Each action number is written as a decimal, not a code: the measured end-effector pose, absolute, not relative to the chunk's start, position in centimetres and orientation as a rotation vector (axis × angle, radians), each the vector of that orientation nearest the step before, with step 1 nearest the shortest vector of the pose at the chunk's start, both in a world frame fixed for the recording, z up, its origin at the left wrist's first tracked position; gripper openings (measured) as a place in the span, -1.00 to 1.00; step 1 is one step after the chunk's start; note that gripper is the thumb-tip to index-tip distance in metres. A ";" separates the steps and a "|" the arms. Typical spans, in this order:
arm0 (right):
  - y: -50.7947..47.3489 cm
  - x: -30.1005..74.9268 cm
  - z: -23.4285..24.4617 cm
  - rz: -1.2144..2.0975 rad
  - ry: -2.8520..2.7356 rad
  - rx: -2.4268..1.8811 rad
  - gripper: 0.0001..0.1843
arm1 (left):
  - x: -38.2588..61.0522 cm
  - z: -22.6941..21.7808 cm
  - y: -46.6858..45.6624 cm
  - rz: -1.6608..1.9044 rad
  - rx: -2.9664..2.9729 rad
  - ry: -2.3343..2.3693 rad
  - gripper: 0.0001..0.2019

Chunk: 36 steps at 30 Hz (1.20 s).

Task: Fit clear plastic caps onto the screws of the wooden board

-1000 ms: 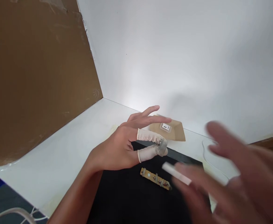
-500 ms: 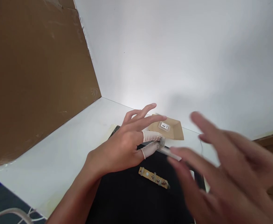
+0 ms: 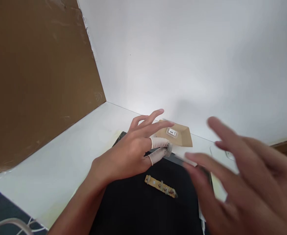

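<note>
My left hand (image 3: 130, 150) pinches a small greyish, cloudy piece (image 3: 168, 150) between its thumb and index finger. White finger cots (image 3: 159, 142) cover both those fingertips, while the other fingers stretch out. To the right, my right hand (image 3: 244, 176) is blurred, with thumb and index finger closed on a thin white stick (image 3: 192, 162). Its near tip points toward the grey piece, with a small gap between them. Below both hands, a narrow tan strip (image 3: 155, 183) with several metal studs and pale bands lies on a black mat (image 3: 133, 209).
Behind my left hand stands a shallow tan tray (image 3: 187, 138) holding a clear packet with a printed label (image 3: 172, 132). A brown cardboard panel (image 3: 40, 81) rises at left, and a white wall (image 3: 182, 58) closes the back. White cables (image 3: 13, 222) hang at lower left.
My right hand has moved slightly right with the white stick, drawing its tip away from the grey piece. My left hand keeps nearly the same place and its pinch.
</note>
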State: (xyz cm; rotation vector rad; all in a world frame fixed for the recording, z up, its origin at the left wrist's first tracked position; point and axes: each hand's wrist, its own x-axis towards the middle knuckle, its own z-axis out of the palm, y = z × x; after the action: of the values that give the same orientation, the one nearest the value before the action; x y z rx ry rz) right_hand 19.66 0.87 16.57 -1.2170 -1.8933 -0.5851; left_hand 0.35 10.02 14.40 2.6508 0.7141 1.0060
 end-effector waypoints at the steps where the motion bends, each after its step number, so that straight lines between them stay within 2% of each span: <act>1: 1.3 20.5 16.4 -0.630 -1.814 -1.295 -0.79 | 0.3 14.4 10.0 0.997 2.684 0.716 -0.80; 5: 1.4 19.7 16.4 -0.696 -1.777 -1.363 -0.86 | 0.2 14.5 10.0 1.004 2.694 0.710 -0.77; 8: 0.3 16.8 16.8 -0.604 -1.949 -1.190 -0.90 | 0.1 14.5 10.0 0.967 2.691 0.732 -0.73; 10: 0.0 16.3 17.0 -0.564 -1.973 -1.120 -0.89 | 0.2 14.4 9.9 0.978 2.692 0.733 -0.72; 19: 1.7 20.0 16.4 -0.689 -1.824 -1.312 -0.84 | 0.3 14.4 9.9 1.024 2.688 0.708 -0.82; 21: 0.9 18.2 16.5 -0.625 -1.925 -1.262 -0.92 | 0.2 14.3 9.9 1.030 2.701 0.713 -0.81; 24: 0.1 17.0 16.7 -0.569 -2.011 -1.072 -0.88 | 0.2 14.3 10.0 1.028 2.707 0.744 -0.79; 26: 0.3 18.0 16.7 -0.596 -2.017 -1.131 -0.92 | 0.2 14.3 10.0 1.009 2.708 0.748 -0.79; 29: 1.3 20.8 16.8 -0.676 -1.907 -1.298 -0.84 | 0.5 14.5 10.0 1.001 2.692 0.738 -0.80; 32: 1.4 21.5 16.8 -0.701 -1.882 -1.358 -0.86 | 0.6 14.5 10.0 1.008 2.677 0.736 -0.79; 36: 0.1 18.4 16.7 -0.624 -2.088 -1.185 -0.87 | 0.3 14.6 10.0 1.002 2.687 0.721 -0.81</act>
State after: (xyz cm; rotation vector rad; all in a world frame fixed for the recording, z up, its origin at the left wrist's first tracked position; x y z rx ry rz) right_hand 18.37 0.14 16.72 -1.1854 -2.0883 -0.6240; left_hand 0.35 9.97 14.56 2.6868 0.7210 1.0022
